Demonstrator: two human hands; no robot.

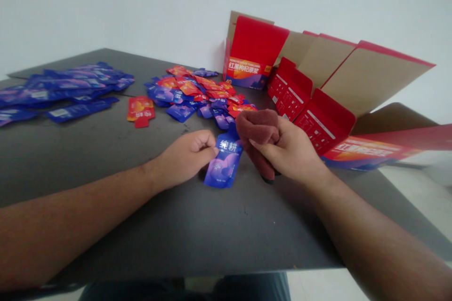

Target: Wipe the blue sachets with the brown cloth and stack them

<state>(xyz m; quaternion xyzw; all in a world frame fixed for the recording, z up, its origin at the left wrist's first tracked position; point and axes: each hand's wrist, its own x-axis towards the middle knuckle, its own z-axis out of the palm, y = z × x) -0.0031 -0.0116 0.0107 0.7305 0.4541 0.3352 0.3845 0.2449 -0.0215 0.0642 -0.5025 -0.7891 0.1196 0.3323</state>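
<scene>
My left hand (pixel 190 154) is closed, its thumb and fingers pinching the left edge of a blue and purple sachet (pixel 224 164) with white lettering. The printed side faces up, and the sachet is just above or on the dark table; I cannot tell which. In my right hand (pixel 294 148) is a bunched brown-red cloth (pixel 257 134), gripped between thumb and fingers. Part of the cloth hangs down beside the sachet's right edge, and its top end lies close to the sachet's upper corner. The fingertips behind the cloth are hidden.
A mixed heap of red and blue sachets (pixel 197 91) lies beyond my hands. One red sachet (pixel 140 109) rests apart from it. Stacked blue sachets (pixel 67 87) cover the left of the grey table (pixel 148 240). Open red cartons (pixel 261 47) stand on the right with raised flaps.
</scene>
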